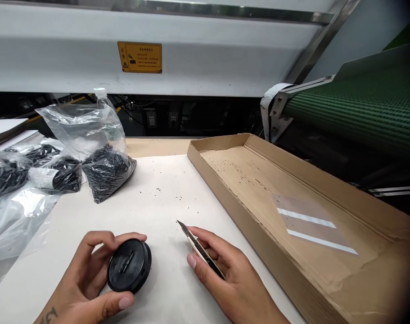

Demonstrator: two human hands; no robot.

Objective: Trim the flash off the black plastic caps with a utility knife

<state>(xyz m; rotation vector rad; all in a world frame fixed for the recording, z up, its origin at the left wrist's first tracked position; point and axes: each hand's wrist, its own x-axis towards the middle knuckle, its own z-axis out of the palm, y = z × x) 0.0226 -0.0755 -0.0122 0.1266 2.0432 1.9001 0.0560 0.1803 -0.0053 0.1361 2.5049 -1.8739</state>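
Note:
My left hand [90, 279] grips a round black plastic part [128, 265] by its rim, thumb below and fingers above. The part's flat face, with a narrow raised piece across its middle, is tilted toward me. In my right hand [225, 270] is a utility knife [205, 253], held between thumb and fingers with its blade pointing up and to the left. The blade tip is apart from the black part. Both hands are above a white sheet [164, 198] on the table, where small black scraps lie scattered.
A shallow cardboard tray [238, 207] with scraps and a clear striped plastic bag [313, 222] lies to the right. Clear bags of small black pieces [106, 171] stand at the left, before a plastic bottle [101, 94]. A green conveyor belt [356, 99] rises at the right.

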